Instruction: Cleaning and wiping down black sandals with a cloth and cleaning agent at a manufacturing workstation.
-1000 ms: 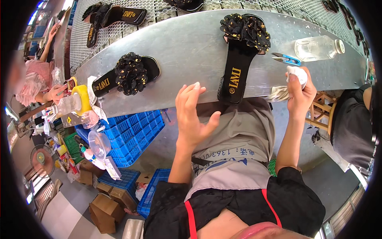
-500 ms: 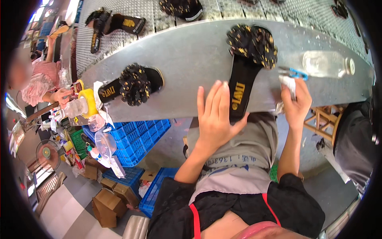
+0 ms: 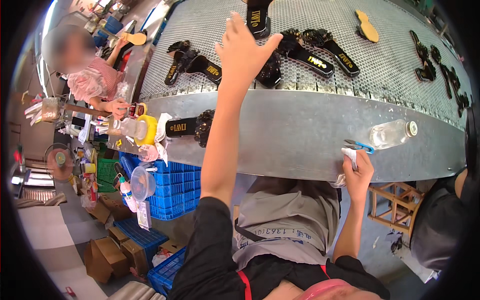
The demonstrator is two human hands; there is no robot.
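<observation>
at twelve o'clock, a black sandal is seen on the mesh; beside it the left hand is held spread, contact unclear. at three o'clock, a white cloth is pinched by the right hand, near blue snips and a bottle. at ten o'clock, a flowered sandal is partly hidden by the left forearm.

Gold lettering marks the black insoles of the sandal on the desk and several sandals on the mesh, blue characters with digits cross the grey apron, and the box's print is too small to read.
</observation>
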